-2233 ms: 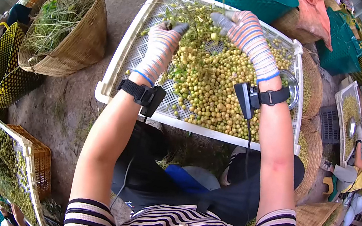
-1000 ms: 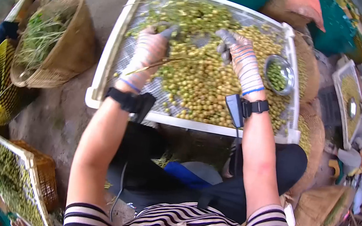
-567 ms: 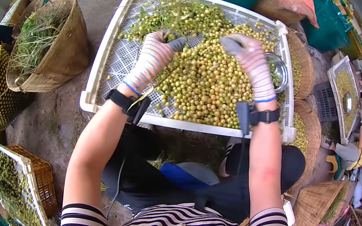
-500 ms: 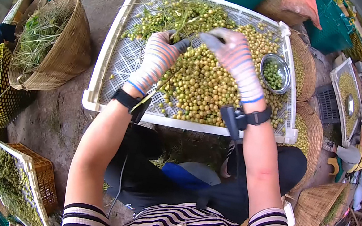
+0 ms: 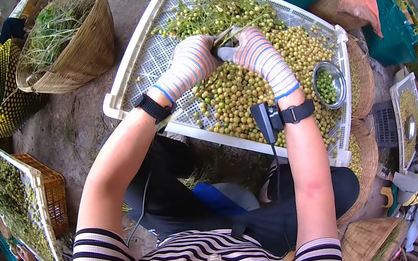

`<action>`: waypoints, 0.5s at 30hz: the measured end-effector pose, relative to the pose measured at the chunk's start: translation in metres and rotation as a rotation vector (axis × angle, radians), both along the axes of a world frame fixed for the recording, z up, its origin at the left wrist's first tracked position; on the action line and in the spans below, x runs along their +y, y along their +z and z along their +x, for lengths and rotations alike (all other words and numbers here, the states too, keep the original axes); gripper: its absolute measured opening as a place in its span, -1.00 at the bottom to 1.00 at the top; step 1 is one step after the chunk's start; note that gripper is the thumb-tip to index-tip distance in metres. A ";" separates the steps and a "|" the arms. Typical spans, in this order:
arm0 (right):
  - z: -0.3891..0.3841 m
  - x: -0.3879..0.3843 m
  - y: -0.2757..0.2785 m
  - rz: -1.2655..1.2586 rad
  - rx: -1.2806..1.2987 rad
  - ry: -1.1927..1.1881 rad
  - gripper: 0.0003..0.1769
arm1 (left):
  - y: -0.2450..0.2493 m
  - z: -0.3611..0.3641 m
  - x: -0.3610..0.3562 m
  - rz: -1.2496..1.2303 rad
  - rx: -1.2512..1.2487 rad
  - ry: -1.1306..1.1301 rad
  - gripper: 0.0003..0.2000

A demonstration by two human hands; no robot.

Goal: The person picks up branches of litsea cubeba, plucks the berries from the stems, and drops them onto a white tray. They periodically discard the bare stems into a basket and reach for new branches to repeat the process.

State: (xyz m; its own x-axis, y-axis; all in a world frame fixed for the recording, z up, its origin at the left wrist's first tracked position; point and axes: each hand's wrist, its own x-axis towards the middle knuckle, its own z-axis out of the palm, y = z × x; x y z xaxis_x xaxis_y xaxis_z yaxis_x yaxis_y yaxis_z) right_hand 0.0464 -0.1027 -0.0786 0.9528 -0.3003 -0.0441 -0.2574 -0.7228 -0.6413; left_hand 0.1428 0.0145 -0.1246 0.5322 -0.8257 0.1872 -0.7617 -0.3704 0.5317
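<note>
The fingers (image 5: 225,53) of the right hand (image 5: 257,55) and those of the left hand (image 5: 192,62) are drawn together tip to tip, pinching a thin green stalk (image 5: 225,36) between them; both hands wear striped gloves. The pinch sits over the far middle of a white perforated tray (image 5: 125,75), just at the border between a tangle of stemmed bunches (image 5: 209,11) along the far rim and the loose heap of yellow-green fruits (image 5: 242,97) that fills the middle and right. The left third of the tray is bare mesh, open room beside the left wrist up to the raised left rim. To the right, a small metal bowl (image 5: 329,84) holding greener fruits rests on the heap near the right rim, well apart from the hands. The near rim runs just under both wrists. Left of the tray, across a strip of bare ground, a woven basket (image 5: 92,53) holds cut stems. A second woven basket (image 5: 363,82) pokes out from under the tray's right edge, and another tray (image 5: 37,182) of green bunches lies at the lower left.
</note>
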 end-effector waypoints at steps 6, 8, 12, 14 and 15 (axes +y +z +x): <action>0.001 -0.005 -0.004 -0.106 -0.054 0.049 -0.67 | -0.009 0.007 0.000 -0.038 -0.061 -0.020 -0.73; -0.002 -0.001 0.004 -0.149 -0.042 0.029 -0.72 | -0.014 0.011 0.001 -0.124 0.135 -0.036 -0.71; -0.003 -0.003 -0.009 0.108 -0.103 0.077 -0.68 | -0.005 0.011 0.000 -0.080 0.129 0.017 -0.72; -0.006 0.001 -0.013 0.007 -0.226 0.165 -0.65 | 0.004 0.009 0.005 -0.012 -0.016 0.045 -0.74; -0.007 0.009 -0.004 0.019 -0.162 0.063 -0.67 | 0.008 0.007 0.006 0.026 -0.054 0.046 -0.74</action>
State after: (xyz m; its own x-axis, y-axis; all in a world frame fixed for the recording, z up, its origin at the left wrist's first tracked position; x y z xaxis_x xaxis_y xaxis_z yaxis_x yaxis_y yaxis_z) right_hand 0.0391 -0.0938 -0.0826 0.9649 -0.2399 0.1064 -0.1039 -0.7214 -0.6847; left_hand 0.1501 0.0203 -0.1168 0.5592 -0.8056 0.1959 -0.7711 -0.4186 0.4797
